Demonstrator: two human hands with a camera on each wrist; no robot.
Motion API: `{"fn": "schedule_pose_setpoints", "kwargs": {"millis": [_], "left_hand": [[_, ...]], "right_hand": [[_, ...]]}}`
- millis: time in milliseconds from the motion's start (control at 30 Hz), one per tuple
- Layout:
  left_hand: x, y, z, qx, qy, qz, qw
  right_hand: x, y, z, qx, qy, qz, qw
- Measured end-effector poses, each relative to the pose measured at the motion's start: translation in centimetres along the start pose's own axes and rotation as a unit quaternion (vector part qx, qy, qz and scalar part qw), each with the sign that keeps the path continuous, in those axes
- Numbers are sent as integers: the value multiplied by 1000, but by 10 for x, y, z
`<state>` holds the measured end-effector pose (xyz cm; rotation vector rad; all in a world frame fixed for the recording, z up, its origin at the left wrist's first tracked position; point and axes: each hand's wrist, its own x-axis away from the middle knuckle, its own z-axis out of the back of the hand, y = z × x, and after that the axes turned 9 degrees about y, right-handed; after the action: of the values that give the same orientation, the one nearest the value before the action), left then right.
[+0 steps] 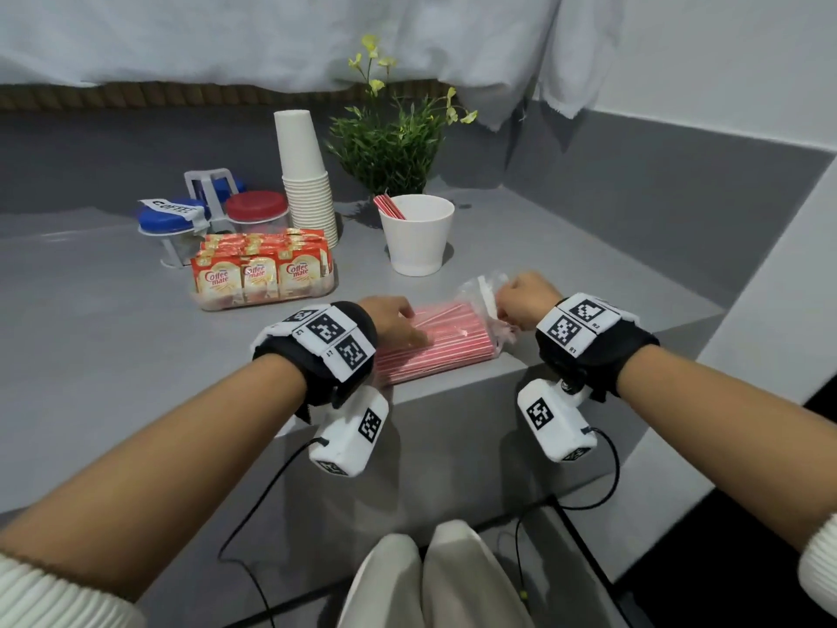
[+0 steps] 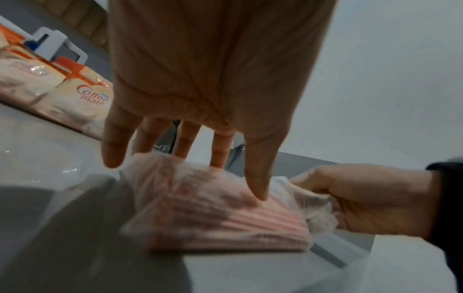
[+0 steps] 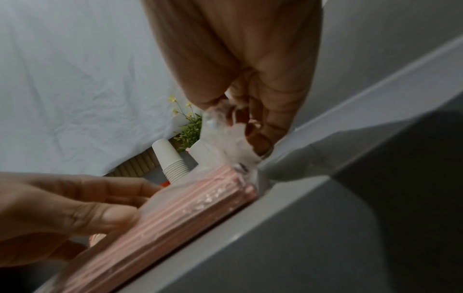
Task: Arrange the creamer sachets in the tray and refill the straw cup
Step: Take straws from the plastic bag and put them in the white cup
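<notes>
A clear plastic bag of red-and-white straws (image 1: 446,344) (image 2: 225,216) (image 3: 180,210) lies at the table's front edge. My left hand (image 1: 398,321) (image 2: 200,158) rests on the bag with straight, spread fingers. My right hand (image 1: 521,301) (image 2: 363,200) (image 3: 250,123) pinches the bag's loose open end. Behind stands the white straw cup (image 1: 416,235) with a few straws inside. Left of it, the clear tray (image 1: 267,299) holds rows of Coffee mate sachets (image 1: 260,269) (image 2: 82,99).
A stack of white paper cups (image 1: 305,174) (image 3: 172,162), a potted plant (image 1: 389,142) and lidded jars in a white caddy (image 1: 213,206) stand at the back. A white cloth hangs behind. The table edge (image 1: 453,392) is right under the bag.
</notes>
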<state>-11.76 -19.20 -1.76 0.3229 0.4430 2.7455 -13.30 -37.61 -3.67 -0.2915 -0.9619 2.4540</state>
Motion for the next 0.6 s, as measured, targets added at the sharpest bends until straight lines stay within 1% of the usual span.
{"fn": "schedule_pose_setpoints", "kwargs": {"millis": [100,133,200,267,300,333,400,500,533,600], "left_hand": [[5,-1,-11,-1,18,-12,1000],[6,-2,-15,-2,30,-12,999],[7,-3,-19,-1,56,-9,998],[8,-3,-23,-5,75,-9,997],[8,-3,-24,-9,81,-10,997],[9,-3,-25,-12,86,-12,996],[8,-3,-27,-16,94,-14,995],[8,-3,-30,-15,104,-11,994],[9,-3,-30,-13,107,-8,994],[10,-3,-31,-5,112,-7,994]], "right_hand": [[7,3,-7,-9,-29,25,999],[9,3,-8,-38,-25,41,998],[11,1,-8,-132,-7,49,990],[13,-3,-5,-224,-19,31,974],[14,-4,-4,-252,-29,25,967],[16,-4,-4,-261,-39,26,964],[17,-2,-5,-242,-59,31,968],[18,2,-8,-216,-112,33,969],[17,2,-8,-205,-119,38,971],[15,3,-6,-180,-113,52,976]]}}
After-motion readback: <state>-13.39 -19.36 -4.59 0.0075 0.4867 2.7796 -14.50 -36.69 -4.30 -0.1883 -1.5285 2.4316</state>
